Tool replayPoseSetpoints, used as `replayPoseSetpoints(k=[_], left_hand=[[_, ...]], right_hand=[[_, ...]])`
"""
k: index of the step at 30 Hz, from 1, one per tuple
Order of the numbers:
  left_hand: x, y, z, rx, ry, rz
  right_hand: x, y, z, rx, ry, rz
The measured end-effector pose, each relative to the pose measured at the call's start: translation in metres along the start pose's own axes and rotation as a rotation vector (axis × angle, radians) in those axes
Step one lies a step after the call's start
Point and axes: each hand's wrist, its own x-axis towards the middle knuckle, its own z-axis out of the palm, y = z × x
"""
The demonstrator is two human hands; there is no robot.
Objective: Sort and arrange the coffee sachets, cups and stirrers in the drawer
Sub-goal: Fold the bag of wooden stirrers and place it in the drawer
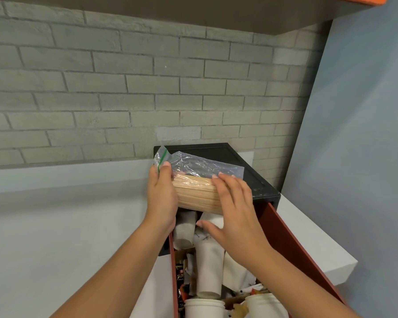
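I see a white bench (55, 226) running along a grey brick wall (124, 88). One black box (251, 180) stands on it near the right end, close to the wall. Its red drawer (292, 244) is pulled out towards me. White cups (208, 267) lie jumbled in the drawer, with a dark sachet (181, 278) against its left side.

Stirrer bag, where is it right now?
Head view, centre: the stirrer bag is held between the left hand and right hand, above the cups in the drawer.
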Motion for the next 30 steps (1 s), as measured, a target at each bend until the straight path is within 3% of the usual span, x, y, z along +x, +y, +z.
replayPoseSetpoints(k=[7,11,18,23,27,30], left_hand=[[0.001,-0.001,-0.006,0.155,-0.057,0.06],[0.002,-0.002,-0.01,0.231,-0.085,0.122],[0.004,0.001,-0.008,0.1,-0.173,-0.071],[0.002,0.004,-0.004,0.14,-0.292,-0.061],[0.002,0.01,0.0,0.216,-0.204,0.032],[0.003,0.011,0.002,0.227,-0.139,0.063]], right_hand=[[0.001,0.011,0.0,0.333,0.127,0.071],[-0.001,0.014,-0.003,0.378,0.157,0.069],[-0.007,0.013,-0.002,0.488,0.059,0.145],[-0.013,0.009,0.002,0.519,0.071,0.161],[-0.011,0.005,0.001,0.402,0.123,0.101],[-0.009,0.007,-0.006,-0.015,0.163,0.035]])
